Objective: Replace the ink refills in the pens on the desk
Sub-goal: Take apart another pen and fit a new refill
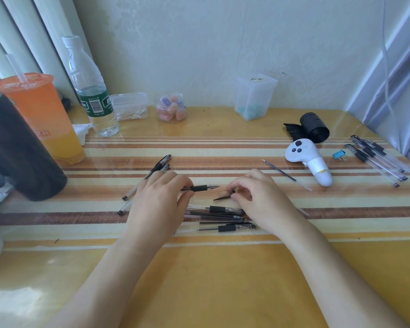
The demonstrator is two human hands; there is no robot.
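Observation:
My left hand [156, 200] grips a clear pen with a black rubber grip [200, 188], its open front end pointing right. My right hand [258, 197] pinches a small dark cone-shaped pen tip [224, 196] just right of that pen's end, a short gap apart. Below both hands lies a loose pile of pens and refills [223, 217] on the striped desk. Two capped pens [158, 165] lie behind my left hand. A single thin refill [278, 170] lies to the right. A bundle of several pens [379, 159] rests at the far right.
An orange drink cup [40, 117], a water bottle [90, 88] and a dark flask [17, 147] stand at the left. Small plastic boxes [255, 95] line the back wall. A white controller [308, 159], a black bag roll [314, 126] and a blue binder clip [339, 154] lie at the right.

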